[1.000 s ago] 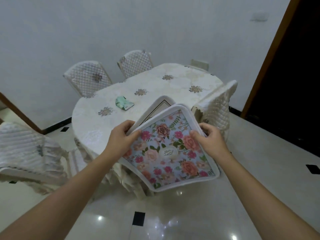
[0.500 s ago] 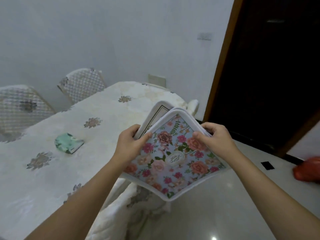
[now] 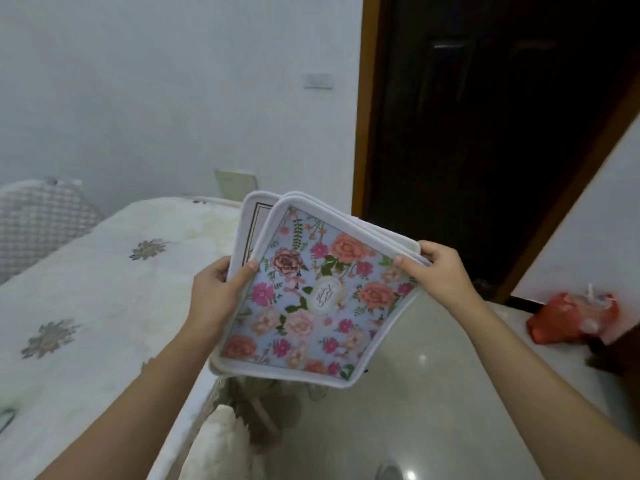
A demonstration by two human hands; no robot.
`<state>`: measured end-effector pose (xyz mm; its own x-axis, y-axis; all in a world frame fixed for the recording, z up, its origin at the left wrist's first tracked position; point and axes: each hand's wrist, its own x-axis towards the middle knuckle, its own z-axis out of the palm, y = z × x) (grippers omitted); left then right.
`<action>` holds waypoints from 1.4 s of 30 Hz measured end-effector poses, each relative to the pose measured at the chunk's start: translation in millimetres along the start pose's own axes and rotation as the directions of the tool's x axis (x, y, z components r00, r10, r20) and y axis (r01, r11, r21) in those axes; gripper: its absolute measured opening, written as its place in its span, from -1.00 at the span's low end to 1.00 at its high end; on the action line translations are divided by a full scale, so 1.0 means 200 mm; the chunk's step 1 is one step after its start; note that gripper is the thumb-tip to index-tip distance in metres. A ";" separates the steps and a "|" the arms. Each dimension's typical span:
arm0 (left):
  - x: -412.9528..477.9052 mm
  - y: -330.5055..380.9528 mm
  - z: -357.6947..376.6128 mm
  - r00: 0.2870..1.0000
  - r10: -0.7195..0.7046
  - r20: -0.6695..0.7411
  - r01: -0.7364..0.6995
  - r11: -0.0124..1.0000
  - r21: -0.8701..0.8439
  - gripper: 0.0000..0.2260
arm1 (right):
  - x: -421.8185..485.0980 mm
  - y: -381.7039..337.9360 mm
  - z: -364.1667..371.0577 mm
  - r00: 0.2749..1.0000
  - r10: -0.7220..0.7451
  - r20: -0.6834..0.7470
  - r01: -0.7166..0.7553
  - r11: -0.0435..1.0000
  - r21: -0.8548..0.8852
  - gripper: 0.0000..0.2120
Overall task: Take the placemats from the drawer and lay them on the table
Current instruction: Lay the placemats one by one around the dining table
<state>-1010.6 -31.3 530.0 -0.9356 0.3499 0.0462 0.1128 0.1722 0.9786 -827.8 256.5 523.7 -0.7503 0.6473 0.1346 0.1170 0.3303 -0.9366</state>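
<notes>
Head view looks down on my two hands holding a small stack of placemats (image 3: 311, 306) in the air, at the edge of the table (image 3: 104, 306) and partly over the shiny floor (image 3: 433, 410). My left hand (image 3: 214, 296) pinches the stack's left edge, thumb on top and fingers curled underneath. My right hand (image 3: 440, 271) clamps the right corner the same way. Topmost mat is pale blue with pink and orange roses, green leaves, a white oval label in the middle and a white padded border. Behind it another mat (image 3: 252, 230) fans out, white-edged with a dark line frame. A cream tablecloth with grey flower motifs covers the table. I see no containers; a red bag (image 3: 571, 320) lies on the floor to the right.
</notes>
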 end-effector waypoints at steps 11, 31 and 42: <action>0.16 -0.16 0.03 0.866 -0.291 -0.406 0.239 0.955 -0.175 -0.75 | 0.86 0.15 0.43 0.930 -0.026 0.366 -0.026 0.990 0.136 -0.86; 0.40 -0.54 -0.23 0.627 -0.498 -0.599 0.348 0.867 -0.357 -0.79 | 1.19 0.30 1.36 0.705 0.172 0.688 -0.280 0.959 0.048 -0.78; 0.73 -0.70 -0.36 0.425 -0.494 -0.759 0.355 0.862 -0.363 -0.80 | 1.62 0.14 1.95 0.595 0.058 0.802 -0.112 0.994 0.011 -0.87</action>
<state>-1187.1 -70.1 413.6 -0.7069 -0.6350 -0.3116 -0.3561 -0.0613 0.9325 -1321.1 207.8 414.8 -0.9613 -0.1465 -0.2333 0.1926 0.2483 -0.9494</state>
